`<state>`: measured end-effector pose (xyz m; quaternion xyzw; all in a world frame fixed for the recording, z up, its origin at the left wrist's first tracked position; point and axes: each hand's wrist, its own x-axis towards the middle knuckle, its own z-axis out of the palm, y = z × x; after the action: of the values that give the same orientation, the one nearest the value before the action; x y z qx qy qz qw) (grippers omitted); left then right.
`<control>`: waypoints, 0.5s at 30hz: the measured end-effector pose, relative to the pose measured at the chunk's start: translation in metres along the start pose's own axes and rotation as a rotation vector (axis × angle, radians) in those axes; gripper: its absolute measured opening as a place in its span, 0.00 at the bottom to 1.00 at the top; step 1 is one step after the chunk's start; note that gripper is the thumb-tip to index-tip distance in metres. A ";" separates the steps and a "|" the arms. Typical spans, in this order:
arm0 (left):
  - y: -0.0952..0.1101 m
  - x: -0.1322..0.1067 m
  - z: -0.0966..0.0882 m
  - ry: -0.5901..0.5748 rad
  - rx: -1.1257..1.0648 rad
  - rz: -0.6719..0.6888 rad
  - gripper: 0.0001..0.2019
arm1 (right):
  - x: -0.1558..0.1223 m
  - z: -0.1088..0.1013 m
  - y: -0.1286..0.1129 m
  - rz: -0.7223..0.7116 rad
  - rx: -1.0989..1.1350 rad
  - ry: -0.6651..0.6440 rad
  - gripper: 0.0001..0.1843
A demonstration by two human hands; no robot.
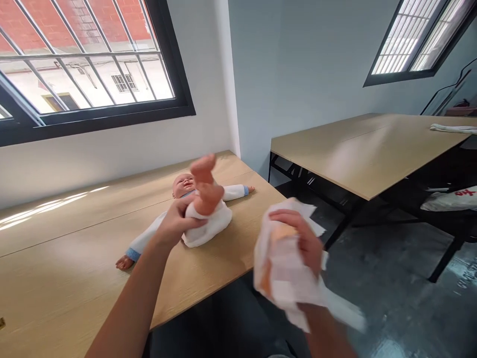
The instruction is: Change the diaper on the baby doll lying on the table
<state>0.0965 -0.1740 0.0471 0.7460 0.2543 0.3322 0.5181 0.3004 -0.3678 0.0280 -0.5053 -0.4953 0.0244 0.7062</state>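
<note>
A baby doll (208, 219) in a white suit with blue cuffs lies on its back on the wooden table (74, 248), head toward the wall. My left hand (175, 223) is closed round the doll's legs near the hips, and the bare legs (204, 184) point up. My right hand (301, 238) is off the table's right edge, over the floor, closed on a crumpled white diaper (283, 273) with orange marks. The diaper is blurred by motion.
A second wooden table (365, 149) stands to the right with a white cloth (452, 129) at its far end. Dark floor (391, 278) lies between the tables. A white bag (452, 199) sits under the right table. Barred windows (74, 59) are on the wall.
</note>
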 end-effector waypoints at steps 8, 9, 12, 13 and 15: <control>-0.005 0.009 -0.030 0.192 -0.399 -0.083 0.18 | -0.028 0.070 0.017 0.200 -0.418 -0.685 0.48; -0.004 0.009 -0.031 0.196 -0.398 -0.076 0.18 | -0.031 0.068 0.018 0.183 -0.484 -0.734 0.42; 0.000 0.008 -0.034 0.210 -0.387 -0.054 0.18 | -0.035 0.063 0.023 0.070 -0.639 -0.877 0.20; 0.002 0.008 -0.034 0.207 -0.376 -0.053 0.17 | -0.036 0.062 0.025 0.009 -0.663 -0.943 0.17; 0.006 0.009 -0.034 0.193 -0.347 -0.057 0.16 | -0.039 0.062 0.032 -0.127 -0.668 -1.071 0.17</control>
<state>0.0765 -0.1485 0.0628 0.6026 0.2627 0.4263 0.6214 0.2509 -0.3302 -0.0216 -0.5859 -0.7898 0.0761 0.1646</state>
